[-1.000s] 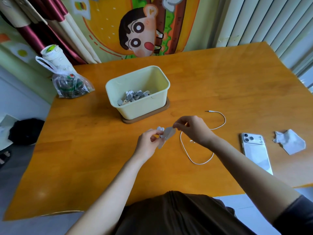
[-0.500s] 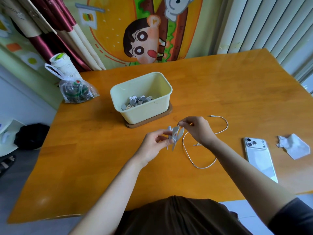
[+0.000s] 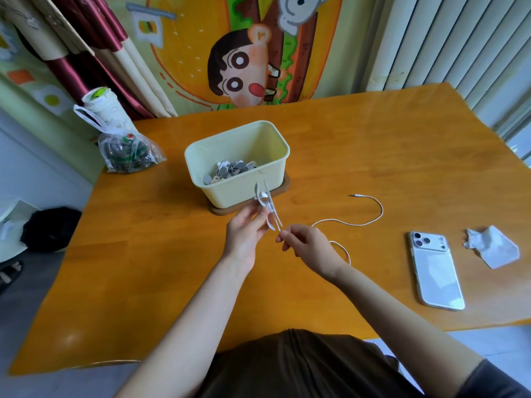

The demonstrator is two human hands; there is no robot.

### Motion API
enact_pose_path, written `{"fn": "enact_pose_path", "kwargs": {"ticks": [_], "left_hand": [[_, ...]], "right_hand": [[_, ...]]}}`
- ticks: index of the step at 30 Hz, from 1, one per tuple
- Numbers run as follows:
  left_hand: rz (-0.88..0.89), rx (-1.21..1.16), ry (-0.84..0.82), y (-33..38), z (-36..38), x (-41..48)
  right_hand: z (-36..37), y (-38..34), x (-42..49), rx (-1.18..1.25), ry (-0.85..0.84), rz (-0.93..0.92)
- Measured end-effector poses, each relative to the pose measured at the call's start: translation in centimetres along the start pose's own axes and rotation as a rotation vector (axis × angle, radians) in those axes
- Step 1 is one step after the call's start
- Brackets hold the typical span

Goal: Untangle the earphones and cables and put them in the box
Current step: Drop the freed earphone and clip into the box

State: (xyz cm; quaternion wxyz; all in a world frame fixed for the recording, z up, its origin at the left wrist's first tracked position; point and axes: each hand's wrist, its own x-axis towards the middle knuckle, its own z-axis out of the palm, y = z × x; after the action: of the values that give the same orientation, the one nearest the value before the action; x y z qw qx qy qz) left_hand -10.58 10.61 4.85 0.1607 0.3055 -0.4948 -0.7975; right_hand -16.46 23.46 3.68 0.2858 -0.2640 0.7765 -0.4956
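A glossy orange wooden table [image 3: 373, 156] carries a rounded, rectangular pale-yellow plastic box [image 3: 238, 193] with small grey pieces [image 3: 230, 170] heaped inside. Just in front of it, the left hand [image 3: 244, 234] grips the white earphones [image 3: 270, 208] with curled fingers. The right hand [image 3: 310, 248] pinches their thin cable [image 3: 370, 222], which snakes across the table to a slim plug [image 3: 356, 195].

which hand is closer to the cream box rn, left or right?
Left. The left hand holds the earphones up right by the cream box, at its near wall; the right hand is farther back toward the person, pinching their lower end.
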Motion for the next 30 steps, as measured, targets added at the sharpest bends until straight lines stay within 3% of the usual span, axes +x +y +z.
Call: {"fn": "enact_pose_path", "kwargs": {"ticks": [5, 11, 17, 30], "left_hand": [[0.138, 0.606, 0.188, -1.8, -2.0, 1.0], [0.144, 0.892, -0.011, -2.6, -2.8, 0.8], [0.078, 0.761, -0.214, -2.6, -2.0, -0.4], [0.091, 0.499, -0.318, -0.9, -0.3, -2.1]], "right_hand": [[-0.6, -1.3, -0.2, -0.152, -0.011, -0.066], [-3.3, -1.9, 0.7, -0.427, -0.064, -0.135], [-6.6, -1.9, 2.3, -0.426, 0.036, -0.135], [-6.8, -1.5, 3.1, -0.274, 0.209, -0.126]]}}
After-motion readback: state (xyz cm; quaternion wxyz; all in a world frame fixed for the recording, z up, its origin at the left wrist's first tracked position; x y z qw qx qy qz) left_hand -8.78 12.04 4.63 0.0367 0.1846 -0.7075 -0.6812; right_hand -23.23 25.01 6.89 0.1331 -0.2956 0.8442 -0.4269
